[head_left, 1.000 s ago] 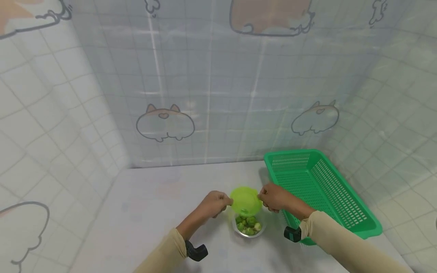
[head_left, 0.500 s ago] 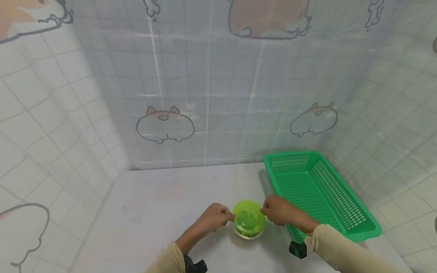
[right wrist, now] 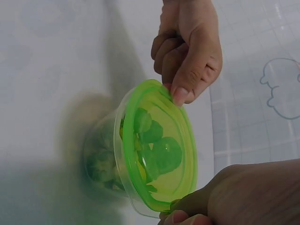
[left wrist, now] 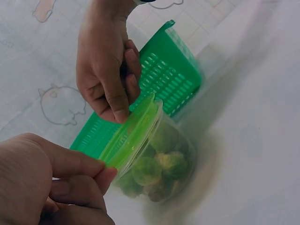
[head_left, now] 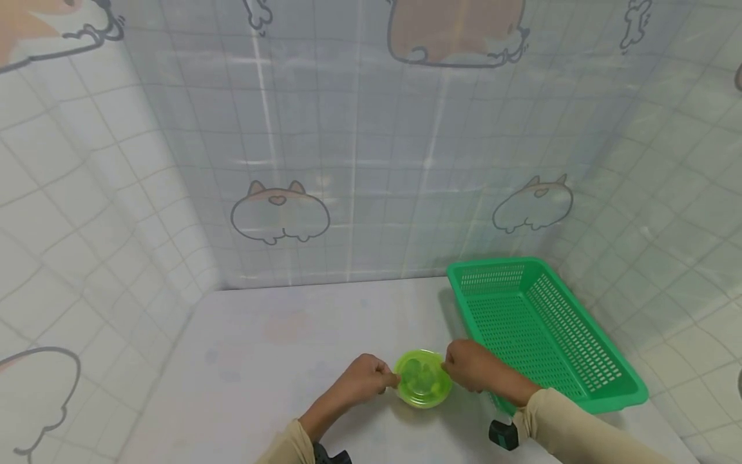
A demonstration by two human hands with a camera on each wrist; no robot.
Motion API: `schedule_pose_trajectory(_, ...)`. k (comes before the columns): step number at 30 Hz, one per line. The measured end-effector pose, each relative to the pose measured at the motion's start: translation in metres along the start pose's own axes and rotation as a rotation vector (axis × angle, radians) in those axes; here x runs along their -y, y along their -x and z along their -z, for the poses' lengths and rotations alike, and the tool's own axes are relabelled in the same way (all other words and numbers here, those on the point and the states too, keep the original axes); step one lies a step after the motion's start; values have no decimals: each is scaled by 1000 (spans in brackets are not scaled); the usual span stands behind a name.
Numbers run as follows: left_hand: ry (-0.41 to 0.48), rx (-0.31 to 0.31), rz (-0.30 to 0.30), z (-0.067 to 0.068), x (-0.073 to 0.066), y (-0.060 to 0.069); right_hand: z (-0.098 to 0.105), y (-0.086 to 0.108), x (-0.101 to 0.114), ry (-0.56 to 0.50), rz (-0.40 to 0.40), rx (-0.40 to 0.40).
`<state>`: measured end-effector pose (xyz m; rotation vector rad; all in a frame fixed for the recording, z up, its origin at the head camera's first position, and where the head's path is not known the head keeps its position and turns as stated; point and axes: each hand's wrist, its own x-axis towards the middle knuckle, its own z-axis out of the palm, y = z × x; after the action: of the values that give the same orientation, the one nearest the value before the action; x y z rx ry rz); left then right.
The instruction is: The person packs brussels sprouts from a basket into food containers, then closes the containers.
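Observation:
A translucent lime-green lid (head_left: 422, 377) lies over the top of a clear round tub (left wrist: 185, 154) standing on the white table. Brussels sprouts (left wrist: 157, 168) show through the tub's wall and, tinted, through the lid. My left hand (head_left: 364, 380) pinches the lid's left edge between thumb and finger. On the opposite edge my right hand (head_left: 471, 365) pinches the rim the same way. In the right wrist view a narrow gap shows between the lid and the tub's rim on one side; whether the lid is seated cannot be told.
A green perforated basket (head_left: 536, 328) stands to the right, close beside my right forearm. Tiled sheeting (head_left: 353, 161) with cartoon dog prints rises behind the table and at both sides. The white tabletop (head_left: 261, 361) stretches away to the left.
The lid has come down and toward me, from tilted above the tub with the sprouts uncovered to lying over its top. Both hands have moved down with it, keeping their pinch.

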<state>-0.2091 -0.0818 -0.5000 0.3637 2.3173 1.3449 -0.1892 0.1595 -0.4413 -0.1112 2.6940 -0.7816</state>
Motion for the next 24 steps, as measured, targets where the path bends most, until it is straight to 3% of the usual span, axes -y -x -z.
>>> schedule_pose_trajectory(7,-39,5,-15,1,3,-1,-3,1,1,18,4,-14)
schedule_pose_trajectory(11,-39,42,-5,3,4,0,-3,0,1,40,-21,-5)
schedule_pose_trajectory(18,84,139,33,3,8,-1,-1,1,0,28,-14,54)
schedule_pose_trajectory(24,164,143,36,-2,10,-4,3,2,3,-6,26,81)
